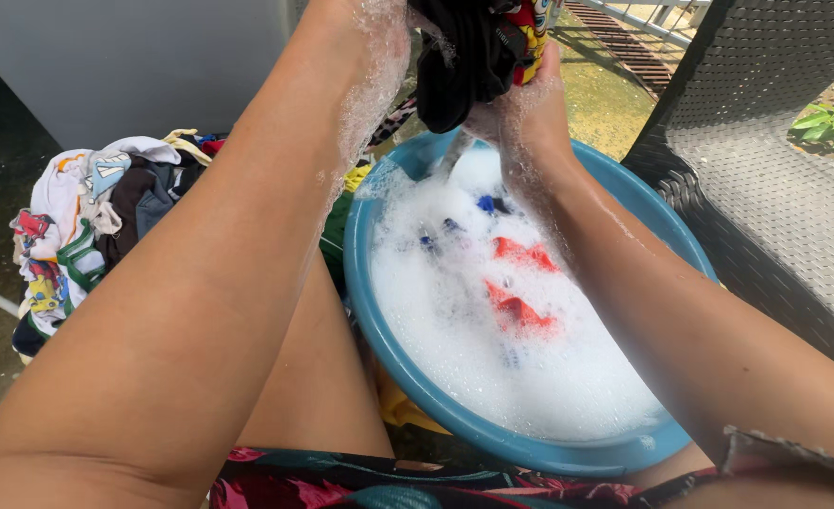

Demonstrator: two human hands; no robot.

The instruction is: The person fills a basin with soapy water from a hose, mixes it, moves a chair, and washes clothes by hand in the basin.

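Both hands are up at the top of the view, lifted above the wash basin and covered in suds. The right hand (522,113) is closed around the lower part of a dark garment (464,57), its fingers wrapped into the wet cloth just over the basin's far rim. The left hand (379,28) is mostly cut off by the top edge; it meets the same garment from the other side, but whether its fingers are clenched on the cloth I cannot tell. The garment hangs bunched between them, mostly black with a patch of red and yellow print at its right side.

Directly below sits a round blue basin (417,386), filled with thick white foam (530,368). Pieces of red cloth (520,311) poke through the foam near the middle, and small blue bits (486,203) show nearer the far side.

To the left of the basin, on the ground, lies a heap of mixed clothes (87,226), white, grey and brightly patterned. To the right stands a dark woven chair (775,170), close beside the basin. A grey wall (134,66) rises behind the heap.
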